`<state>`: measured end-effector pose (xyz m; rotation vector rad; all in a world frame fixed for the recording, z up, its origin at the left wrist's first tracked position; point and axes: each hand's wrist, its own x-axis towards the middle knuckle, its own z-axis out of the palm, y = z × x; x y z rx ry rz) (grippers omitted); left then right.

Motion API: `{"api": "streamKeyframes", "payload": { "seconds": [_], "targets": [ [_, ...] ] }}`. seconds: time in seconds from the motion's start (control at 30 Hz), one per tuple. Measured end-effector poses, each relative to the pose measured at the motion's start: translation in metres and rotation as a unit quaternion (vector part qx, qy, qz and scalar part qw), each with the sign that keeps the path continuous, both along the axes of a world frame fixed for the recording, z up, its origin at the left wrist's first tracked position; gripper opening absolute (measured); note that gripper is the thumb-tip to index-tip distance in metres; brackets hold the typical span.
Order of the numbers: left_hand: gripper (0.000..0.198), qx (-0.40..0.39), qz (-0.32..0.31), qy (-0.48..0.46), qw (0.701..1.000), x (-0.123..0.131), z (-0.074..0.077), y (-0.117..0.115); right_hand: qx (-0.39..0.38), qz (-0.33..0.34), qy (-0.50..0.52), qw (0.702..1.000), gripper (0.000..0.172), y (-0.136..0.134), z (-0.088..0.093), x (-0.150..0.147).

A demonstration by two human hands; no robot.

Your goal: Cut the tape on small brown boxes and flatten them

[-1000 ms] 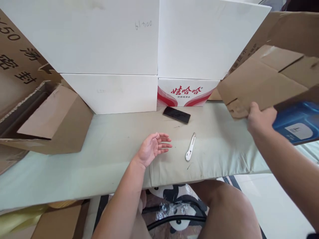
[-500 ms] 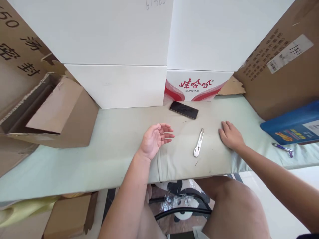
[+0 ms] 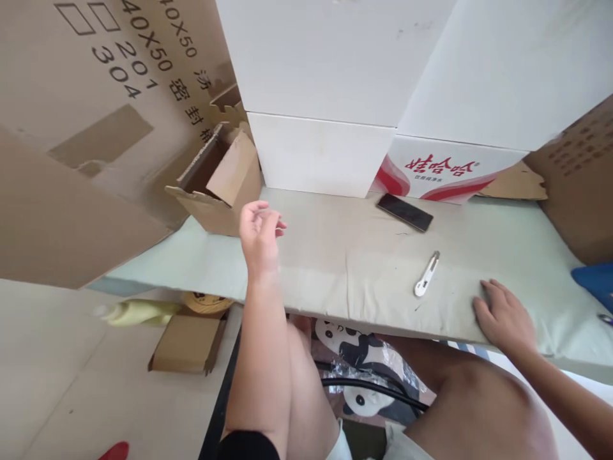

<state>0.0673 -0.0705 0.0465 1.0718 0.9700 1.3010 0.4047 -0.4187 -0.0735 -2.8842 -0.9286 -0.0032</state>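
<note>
My left hand [image 3: 259, 235] hovers above the left part of the pale green table [image 3: 364, 268], fingers loosely curled and apart, holding nothing. It is close to a small open brown carton [image 3: 218, 185] lying on its side. My right hand [image 3: 505, 317] rests flat, palm down, at the table's front edge with its fingers spread. A white utility knife [image 3: 426, 275] lies on the cloth a little left of that hand. A black phone [image 3: 405, 212] lies further back, near the boxes.
Large white boxes [image 3: 345, 76] and a red-and-white printed carton [image 3: 445, 172] stand along the back. Big brown cardboard sheets [image 3: 81, 128] lean at left; another brown box [image 3: 587, 185] is at right. A small brown box [image 3: 189, 344] and a yellowish bottle [image 3: 136, 312] lie on the floor.
The view has swung left. My left hand rose and moved toward the small open carton. My right hand, having let go of the brown box a second ago, slid back to the table's front edge.
</note>
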Motion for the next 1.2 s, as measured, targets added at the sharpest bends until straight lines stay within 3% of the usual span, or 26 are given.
{"api": "streamKeyframes", "payload": {
  "seconds": [0.1,0.2,0.3,0.43,0.57,0.67,0.73,0.83,0.97,1.07,1.2],
  "targets": [
    [0.045,-0.004,0.106,0.036,0.994,-0.018,-0.005,0.019,-0.005,-0.011,0.007,1.000,0.072,0.003,0.005,-0.004],
    [0.065,0.068,0.174,0.081,0.979,-0.024,-0.005,0.029,-0.016,-0.020,0.018,1.000,0.077,0.005,0.010,-0.007],
    [0.065,0.110,0.220,0.131,0.960,-0.026,-0.002,0.034,-0.019,-0.035,0.032,0.999,0.079,0.005,0.010,-0.007],
    [0.058,0.057,0.272,0.190,0.942,-0.031,-0.002,0.046,0.029,-0.030,0.028,0.999,0.069,-0.001,0.001,-0.003],
    [0.043,0.055,0.296,0.210,0.930,-0.034,-0.004,0.054,0.099,0.028,0.002,0.995,0.055,-0.008,-0.007,0.003],
    [0.035,0.046,0.304,0.223,0.925,-0.036,-0.007,0.057,0.108,0.038,-0.006,0.993,0.056,-0.010,-0.009,0.004],
    [0.041,0.065,0.342,0.243,0.906,-0.041,-0.010,0.061,0.106,0.041,-0.005,0.993,0.061,-0.010,-0.009,0.004],
    [0.068,0.114,0.363,0.281,0.881,-0.051,-0.016,0.068,0.108,0.051,-0.002,0.993,0.063,-0.011,-0.011,0.006],
    [0.087,0.140,0.293,0.296,0.898,-0.057,-0.022,0.081,0.114,0.056,-0.002,0.992,0.063,-0.012,-0.014,0.008],
    [0.080,0.145,0.324,0.266,0.896,-0.051,-0.022,0.086,0.119,0.057,-0.004,0.991,0.062,-0.012,-0.015,0.008],
    [0.064,0.079,0.353,0.234,0.903,-0.042,-0.017,0.084,0.107,0.041,0.008,0.993,0.062,-0.010,-0.012,0.005]
  ]
}}
